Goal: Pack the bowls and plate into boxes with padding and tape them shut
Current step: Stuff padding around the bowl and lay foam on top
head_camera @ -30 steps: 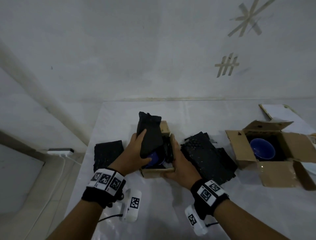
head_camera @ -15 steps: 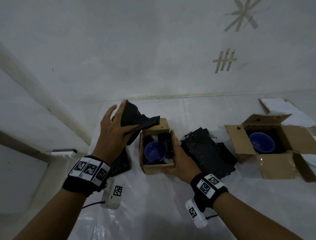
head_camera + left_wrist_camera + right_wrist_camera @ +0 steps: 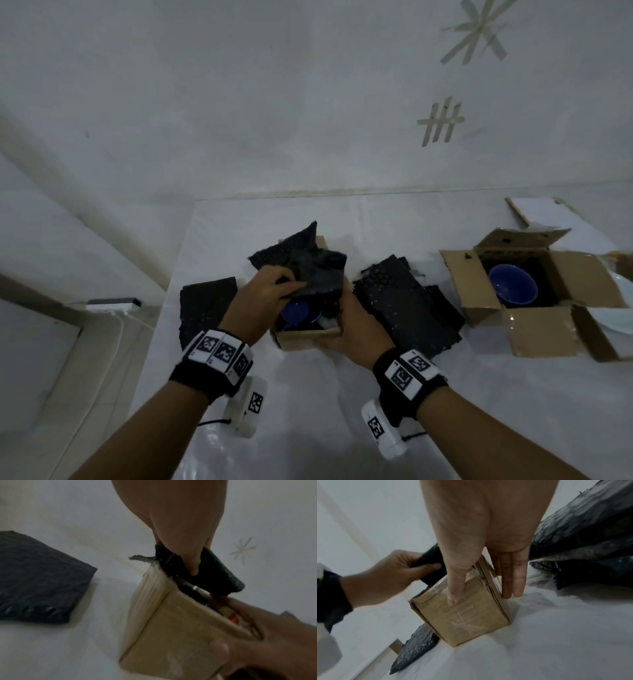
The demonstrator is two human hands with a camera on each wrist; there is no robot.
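Observation:
A small open cardboard box (image 3: 308,339) stands on the white table, with a blue bowl (image 3: 296,311) inside it. My left hand (image 3: 270,294) grips a crumpled black bubble-wrap sheet (image 3: 308,263) right over the box mouth, partly hiding the bowl. In the left wrist view its fingers (image 3: 188,558) pinch the sheet (image 3: 221,576) at the box rim. My right hand (image 3: 346,322) holds the box's near right corner. Its thumb lies on the front face of the box (image 3: 471,618) and its fingers (image 3: 513,577) lie flat on the right side.
A larger open box (image 3: 537,332) holding a second blue bowl (image 3: 512,286) stands at the right. More black bubble wrap (image 3: 407,308) is piled between the boxes, and another sheet (image 3: 205,305) lies left. A flat white board (image 3: 537,212) lies at the back right. The table edge runs close on the left.
My left hand, which had lifted the black sheet up and left, has brought it back down over the small box. My right hand has stayed on the box.

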